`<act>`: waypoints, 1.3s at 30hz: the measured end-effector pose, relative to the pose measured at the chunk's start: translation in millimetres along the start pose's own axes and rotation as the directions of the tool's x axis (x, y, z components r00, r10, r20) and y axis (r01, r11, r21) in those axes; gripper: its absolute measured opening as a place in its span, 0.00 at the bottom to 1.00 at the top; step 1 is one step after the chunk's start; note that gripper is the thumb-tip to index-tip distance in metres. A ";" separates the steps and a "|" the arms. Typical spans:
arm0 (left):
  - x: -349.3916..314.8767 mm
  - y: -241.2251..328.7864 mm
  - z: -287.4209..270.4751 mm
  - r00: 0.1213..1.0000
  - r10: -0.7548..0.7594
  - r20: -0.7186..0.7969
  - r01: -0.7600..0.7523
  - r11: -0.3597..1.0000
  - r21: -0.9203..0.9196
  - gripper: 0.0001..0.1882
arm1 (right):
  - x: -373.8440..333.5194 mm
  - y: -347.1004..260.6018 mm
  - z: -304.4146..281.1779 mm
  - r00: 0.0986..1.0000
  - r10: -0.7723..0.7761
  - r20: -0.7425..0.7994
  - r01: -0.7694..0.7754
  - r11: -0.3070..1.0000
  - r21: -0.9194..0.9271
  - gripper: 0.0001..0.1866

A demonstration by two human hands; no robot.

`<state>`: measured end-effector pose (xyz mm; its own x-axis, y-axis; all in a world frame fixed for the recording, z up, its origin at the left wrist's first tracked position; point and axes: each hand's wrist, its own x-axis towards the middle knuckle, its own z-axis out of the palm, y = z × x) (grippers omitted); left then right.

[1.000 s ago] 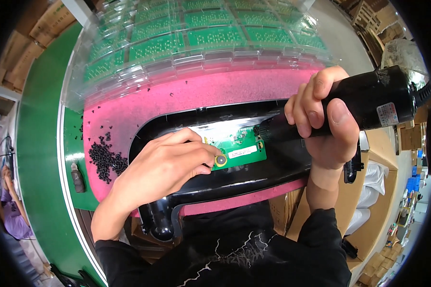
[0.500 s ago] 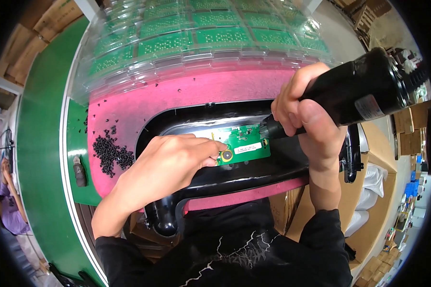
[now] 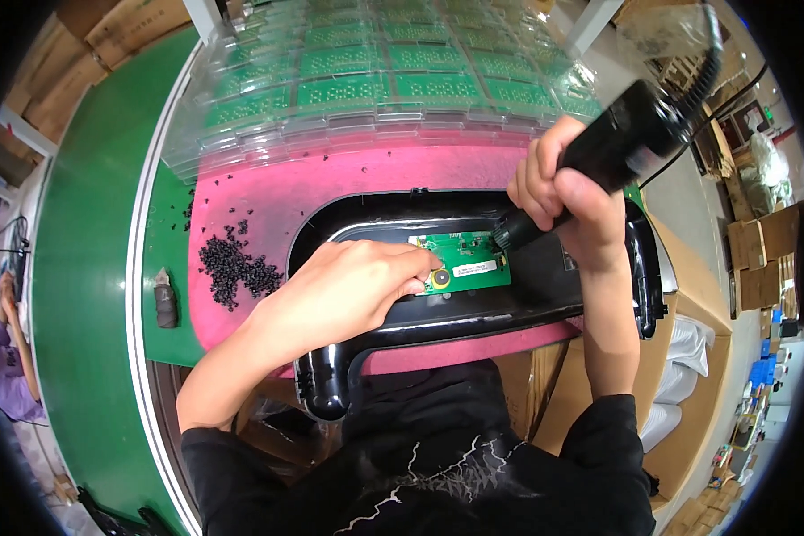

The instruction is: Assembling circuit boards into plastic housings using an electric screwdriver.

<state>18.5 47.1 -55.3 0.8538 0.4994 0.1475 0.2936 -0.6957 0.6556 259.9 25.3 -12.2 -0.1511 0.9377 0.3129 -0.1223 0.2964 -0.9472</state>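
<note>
A green circuit board [image 3: 478, 280] with a white label lies inside a long black plastic housing [image 3: 545, 290]. My left hand [image 3: 362, 286] is closed at the board's left end, thumb and forefinger together beside a round yellow-rimmed part. My right hand [image 3: 572, 183] wraps around a black electric screwdriver [image 3: 634, 134], held at a slant. Its nose reaches the board's upper right corner; the bit's tip is hidden from view. Left of the housing is a heap of small black screws [image 3: 232, 272] on a pink mat [image 3: 268, 179].
Stacked clear plastic trays [image 3: 330, 112] of green boards stand behind the mat. A short dark wrapped object [image 3: 165, 302] lies on the green surface at left. At right is an open carton [image 3: 688, 308] with white bags. The screwdriver's cable [image 3: 710, 58] rises at upper right. Another person [image 3: 13, 384] sits far left.
The screwdriver's back end has swung up and away, so the tool stands steeper. Its nose stays at the board's upper right corner. The whole view has shifted slightly; my left hand keeps its place on the board.
</note>
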 end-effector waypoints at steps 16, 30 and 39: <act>-0.8 -10.8 0.6 0.973 0.177 -0.145 -0.185 0.982 -0.047 0.05 | -10.1 -18.3 19.1 0.965 -0.245 -0.091 0.261 0.884 0.389 0.16; -3.6 -10.2 -6.7 0.968 -0.067 -0.240 -0.043 0.904 -0.425 0.06 | 0.4 -27.1 36.8 0.943 -0.319 0.091 0.253 0.870 0.424 0.17; -1.1 -12.7 -4.0 0.965 -0.016 -0.260 -0.068 0.948 -0.311 0.05 | 4.6 -17.8 37.4 0.957 -0.277 0.086 0.220 0.888 0.403 0.18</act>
<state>12.1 57.5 -60.9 0.7075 0.6278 0.3244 0.0868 -0.5328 0.8418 224.7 17.6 8.7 -0.1955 0.7998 0.5676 -0.5372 0.3969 -0.7442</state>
